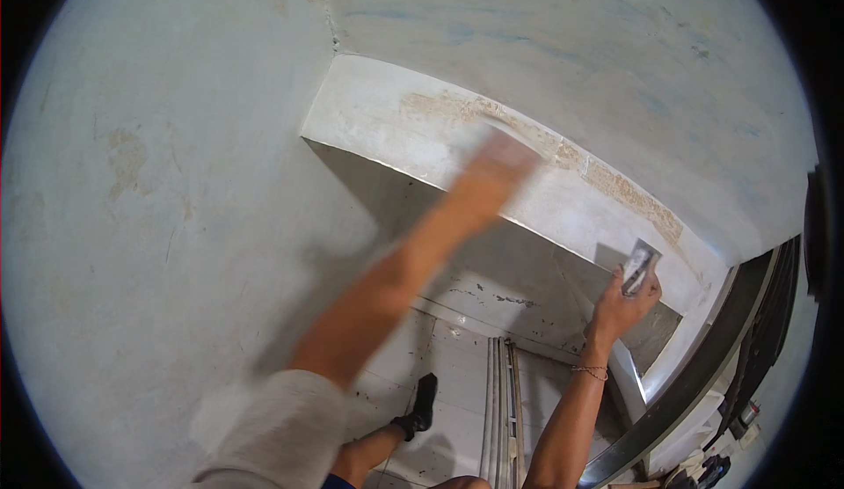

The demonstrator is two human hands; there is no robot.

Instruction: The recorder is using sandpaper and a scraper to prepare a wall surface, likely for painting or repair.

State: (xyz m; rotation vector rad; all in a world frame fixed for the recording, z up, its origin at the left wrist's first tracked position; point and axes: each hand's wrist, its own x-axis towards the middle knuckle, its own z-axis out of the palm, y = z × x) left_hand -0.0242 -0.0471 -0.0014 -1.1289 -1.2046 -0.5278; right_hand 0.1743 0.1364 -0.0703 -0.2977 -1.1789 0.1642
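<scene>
My left hand (504, 159) is blurred by motion. It reaches over a white plastered ledge or beam (369, 93) and seems to grip a flat tool (521, 136) against its surface, though the blur hides the tool's kind. A band of tan, worn patches (626, 192) runs along that surface near the wall. Farther right, my right hand (623, 304) holds a small putty knife (641, 266) with its metal blade pointing up and away from me. The blade stands in front of the white surface; contact cannot be told.
A pale wall (158, 278) with tan patches rises on the left, and another wall (593, 40) lies beyond the ledge. Several long poles or pipes (501, 410) lie on the tiled floor (455, 370). A dark frame (699, 370) curves along the right, with assorted items (705, 469) beyond it.
</scene>
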